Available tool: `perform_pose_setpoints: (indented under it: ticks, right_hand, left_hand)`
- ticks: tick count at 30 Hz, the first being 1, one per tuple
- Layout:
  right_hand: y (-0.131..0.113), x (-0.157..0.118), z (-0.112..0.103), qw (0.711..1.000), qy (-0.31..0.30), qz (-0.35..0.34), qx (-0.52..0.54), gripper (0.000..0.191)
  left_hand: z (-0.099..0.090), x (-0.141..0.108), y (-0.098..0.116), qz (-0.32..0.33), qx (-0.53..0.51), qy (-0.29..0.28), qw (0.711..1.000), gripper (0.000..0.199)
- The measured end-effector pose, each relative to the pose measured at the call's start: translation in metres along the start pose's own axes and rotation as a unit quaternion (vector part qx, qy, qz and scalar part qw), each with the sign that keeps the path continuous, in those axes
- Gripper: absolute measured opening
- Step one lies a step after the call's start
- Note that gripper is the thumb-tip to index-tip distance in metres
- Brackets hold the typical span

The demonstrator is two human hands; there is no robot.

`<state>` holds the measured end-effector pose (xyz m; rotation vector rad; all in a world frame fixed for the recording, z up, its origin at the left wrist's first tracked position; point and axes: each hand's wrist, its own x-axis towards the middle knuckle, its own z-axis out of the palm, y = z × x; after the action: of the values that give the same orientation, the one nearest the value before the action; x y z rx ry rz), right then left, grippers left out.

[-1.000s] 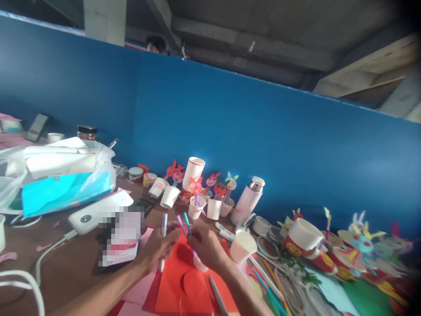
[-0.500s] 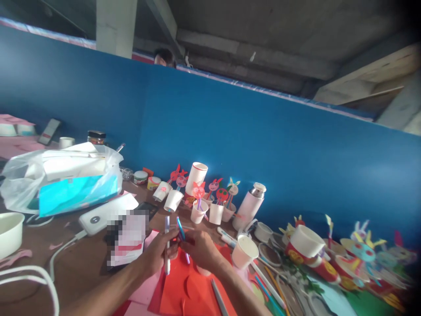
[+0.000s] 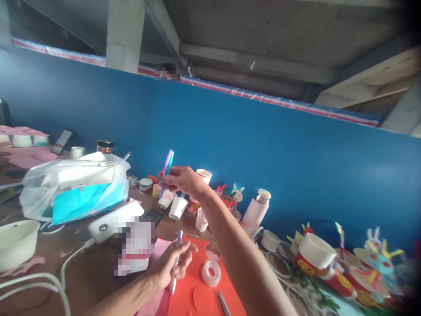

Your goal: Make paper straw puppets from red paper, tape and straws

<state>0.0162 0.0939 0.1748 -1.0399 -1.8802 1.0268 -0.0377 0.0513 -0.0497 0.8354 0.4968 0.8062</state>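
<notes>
Over the far part of the brown surface (image 3: 82, 283), in front of the blue partition (image 3: 263, 140), the right hand (image 3: 179, 179) pinches a purple stick (image 3: 167, 162) and a blue stick (image 3: 171, 160) together, its grip narrow. They stand nearly upright, leaning slightly, with their upper ends well above the fingers; the purple one also shows below them, while the lower end of the blue is hard to make out. Both look slim, smooth and straw-like, so they are probably light and fairly stiff, apt to roll against each other or slide lengthwise, and possibly easy to dent or bend under a hard squeeze. A gentle pinch around mid-length, with both lying side by side, seems the best hold.

Nearer the wearer, the left hand (image 3: 173, 265) has its fingers curled around a white marker (image 3: 179, 238), tilted, both ends clear of the grip. Its barrel looks rigid and light, perhaps slick, and taking it about the middle should balance it well. Beside that hand, a roll of tape (image 3: 212, 284) lies on red paper (image 3: 184, 296); its broad rim looks firm enough to grasp from the sides.
</notes>
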Motion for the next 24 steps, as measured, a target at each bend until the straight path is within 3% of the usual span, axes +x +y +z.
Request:
perform_pose_setpoints:
  ticks: [3,6,13,20,24]
  right_hand:
    - [-0.04,0.03,0.021,0.999,0.0,-0.019,0.03,0.032]
    - [-0.059,0.044,0.041,0.996,0.019,-0.021,0.082,0.046]
    - [-0.057,0.055,0.066,0.988,0.043,-0.083,0.124,0.043]
    - [-0.056,0.041,0.065,0.984,0.004,-0.045,0.173,0.025]
    - [-0.044,0.032,0.058,0.984,0.012,-0.035,0.173,0.032]
  left_hand:
    - [-0.001,0.001,-0.003,0.007,0.004,0.006,1.0,0.047]
    - [-0.001,0.002,-0.005,0.013,0.007,0.012,1.0,0.045]
    - [0.004,0.001,-0.004,0.012,0.004,0.021,1.0,0.046]
    - [0.002,0.004,-0.006,0.021,0.004,0.022,1.0,0.048]
    - [0.002,0.003,-0.005,0.021,-0.003,0.016,1.0,0.046]
